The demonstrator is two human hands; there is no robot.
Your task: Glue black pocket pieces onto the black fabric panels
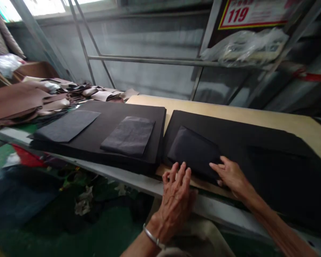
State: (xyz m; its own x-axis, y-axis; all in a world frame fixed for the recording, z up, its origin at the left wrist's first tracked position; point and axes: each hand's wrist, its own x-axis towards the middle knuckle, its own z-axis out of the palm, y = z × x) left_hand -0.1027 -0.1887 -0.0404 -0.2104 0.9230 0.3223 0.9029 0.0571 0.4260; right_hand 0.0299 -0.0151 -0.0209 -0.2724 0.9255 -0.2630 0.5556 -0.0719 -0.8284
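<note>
A small black sheet piece (194, 151), possibly several layers thick, lies on a large black sheet stack (238, 132). My right hand (231, 175) pinches its right edge, thumb and index finger closed on it. At its front edge, my left hand (175, 192) has fingers apart and slightly bent, fingertips near or against the edge, with nothing visibly held. To the left, two more dark rectangular pieces, one in the middle (130, 136) and one farther left (66, 125), lie on another black stack (101, 114).
Both stacks lie on a pale board (155, 101) along a metal-edged table (117, 178). Brown and beige material pieces (56, 96) are heaped at the far left. A metal frame (149, 60) stands behind, with a plastic-wrapped device (251, 50) at right. Cloth lies below the table.
</note>
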